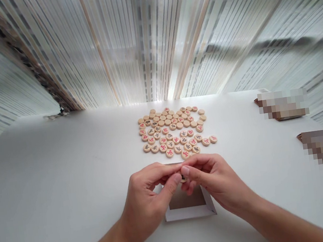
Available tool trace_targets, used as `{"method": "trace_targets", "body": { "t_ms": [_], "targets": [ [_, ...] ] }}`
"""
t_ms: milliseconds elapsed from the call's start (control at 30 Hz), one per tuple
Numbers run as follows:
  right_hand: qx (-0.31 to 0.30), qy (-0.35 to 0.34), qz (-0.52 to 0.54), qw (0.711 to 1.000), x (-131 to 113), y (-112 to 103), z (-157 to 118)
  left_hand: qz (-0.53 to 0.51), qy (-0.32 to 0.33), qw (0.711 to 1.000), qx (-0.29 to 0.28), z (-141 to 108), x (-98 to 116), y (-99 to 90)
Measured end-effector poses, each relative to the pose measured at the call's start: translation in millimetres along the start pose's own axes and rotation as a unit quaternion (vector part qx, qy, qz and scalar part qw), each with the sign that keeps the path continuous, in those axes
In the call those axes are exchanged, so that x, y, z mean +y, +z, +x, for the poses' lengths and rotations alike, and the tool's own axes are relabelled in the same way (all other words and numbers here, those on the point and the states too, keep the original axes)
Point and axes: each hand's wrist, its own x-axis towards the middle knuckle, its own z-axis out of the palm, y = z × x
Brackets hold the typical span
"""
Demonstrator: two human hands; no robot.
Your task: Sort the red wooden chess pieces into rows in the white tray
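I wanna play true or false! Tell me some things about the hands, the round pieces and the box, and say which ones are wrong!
1. The left hand and right hand meet around a xiangqi piece. True.
2. Both hands are over an open white box. True.
3. The loose xiangqi pieces lie on a white table. True.
4. The box is farther from the person than the loose xiangqi pieces. False: it is nearer.
5. Every loose piece shows a red character. False: some show black ones, and some show plain faces.

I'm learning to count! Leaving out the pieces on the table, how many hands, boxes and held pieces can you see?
Hands: 2 (left hand, right hand)
Box: 1
Held piece: 1
Total: 4
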Motion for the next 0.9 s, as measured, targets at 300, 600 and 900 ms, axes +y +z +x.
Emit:
{"method": "trace_targets", "body": {
  "t_ms": [300,600,900],
  "targets": [
    [-0.036,0.004,0.001,0.999,-2.2,-4.9,-6.2,-0.033,-0.021,0.999,-0.013,-0.8,1.4,-1.1],
    [-0.014,-0.005,0.024,1.0,-4.4,-4.7,-5.8,-0.032,-0.012,0.999,-0.015,-2.7,0.0,1.1],
    [-0.012,-0.007,0.032,0.999,-8.3,0.0,-9.0,-0.009,0.046,0.999,0.001,-3.0,-0.4,2.2]
  ]
}}
